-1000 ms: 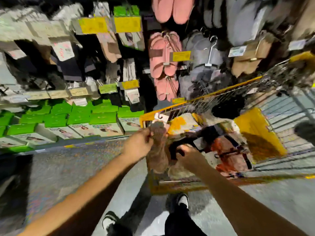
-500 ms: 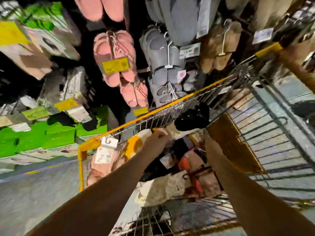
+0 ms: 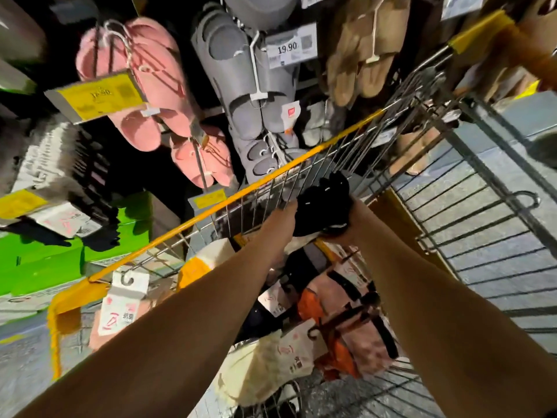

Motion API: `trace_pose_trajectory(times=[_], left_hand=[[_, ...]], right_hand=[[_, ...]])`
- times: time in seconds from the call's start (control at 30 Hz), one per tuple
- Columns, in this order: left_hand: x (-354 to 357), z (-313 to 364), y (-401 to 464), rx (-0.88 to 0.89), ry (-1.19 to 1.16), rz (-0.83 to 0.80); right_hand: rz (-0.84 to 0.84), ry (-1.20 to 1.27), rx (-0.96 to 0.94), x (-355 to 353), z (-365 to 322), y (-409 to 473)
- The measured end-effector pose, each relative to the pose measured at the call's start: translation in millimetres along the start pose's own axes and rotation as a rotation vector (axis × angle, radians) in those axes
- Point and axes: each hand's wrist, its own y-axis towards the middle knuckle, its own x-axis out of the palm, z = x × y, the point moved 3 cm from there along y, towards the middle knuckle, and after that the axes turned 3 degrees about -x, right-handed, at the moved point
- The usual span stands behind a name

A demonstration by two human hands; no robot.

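Both my arms reach forward into a wire shopping cart (image 3: 304, 164) with a yellow rim. Between my hands is a black fabric item (image 3: 324, 206), held above the goods at the cart's far side. My left hand (image 3: 281, 220) holds its left edge and my right hand (image 3: 349, 220) grips its right side; most of the fingers are hidden behind the fabric. Below lie several packs of socks with paper hang tags, among them a cream pack (image 3: 259, 372), an orange and pink pack (image 3: 352, 336) and a pink pack (image 3: 120, 312) hooked at the cart's near left corner.
Past the cart hangs a display of slippers: pink pairs (image 3: 144, 86), grey pairs (image 3: 241, 86) and tan pairs (image 3: 358, 55), with price tags. Green boxes (image 3: 60, 254) fill a low shelf on the left. A brown cardboard piece (image 3: 401, 224) leans in the cart. Grey floor lies around.
The view has swung right and closer to the cart. My hands left the brown fluffy item at the cart's near edge, reached deeper, and now both hold the black fabric item.
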Motion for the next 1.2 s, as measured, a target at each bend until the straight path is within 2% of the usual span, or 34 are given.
trace_pose_trajectory(times=[0.07,0.23,0.27,0.33,0.37,0.43,0.5,0.7,0.77,0.87,0.93,1.0,1.1,1.2], left_hand=[[-0.1,-2.2,6.8,-0.079,-0.104,0.038],[4.1,-2.5,8.4,-0.101,-0.308,0.002],[7.0,-3.1,8.9,-0.079,-0.276,0.002],[15.2,-1.1,5.0,0.017,-0.166,-0.018],[19.8,-1.1,2.9,0.067,-0.050,-0.025],[26.9,0.7,-7.6,0.161,0.188,0.017],[33.4,-1.6,-17.6,0.224,0.233,0.033],[44.3,-14.9,-31.6,0.347,0.382,-0.031],[42.0,-14.5,-32.6,0.453,0.448,0.051],[29.2,1.2,-17.3,0.607,0.602,0.274],[24.6,11.4,2.1,0.569,0.788,0.279],[25.7,13.0,20.8,0.451,0.972,0.203],[30.0,13.3,32.9,0.362,1.048,0.177],[34.9,14.6,35.8,0.271,1.148,0.130]], right_hand=[[0.010,0.006,-0.017,-0.4,2.6,3.1],[-0.011,0.093,-0.034,-19.4,12.2,15.3],[-0.001,0.096,-0.056,-18.9,13.2,9.3],[-0.094,0.094,-0.100,-18.7,16.4,3.6],[-0.172,0.095,-0.125,-20.5,17.1,3.6],[-0.201,0.065,-0.163,-28.4,19.7,4.4],[-0.247,0.098,-0.242,-34.5,21.1,3.4],[-0.106,0.034,-0.319,-59.0,28.2,-0.1],[-0.085,0.037,-0.325,-63.1,29.4,-6.5],[-0.176,0.068,-0.362,-61.3,29.5,-12.3],[-0.132,0.072,-0.341,-64.5,31.8,-15.0],[-0.118,0.046,-0.345,-69.5,37.3,-15.4],[0.085,0.039,-0.318,-75.9,45.0,-14.7],[0.064,-0.001,-0.289,-70.3,48.3,-20.0]])
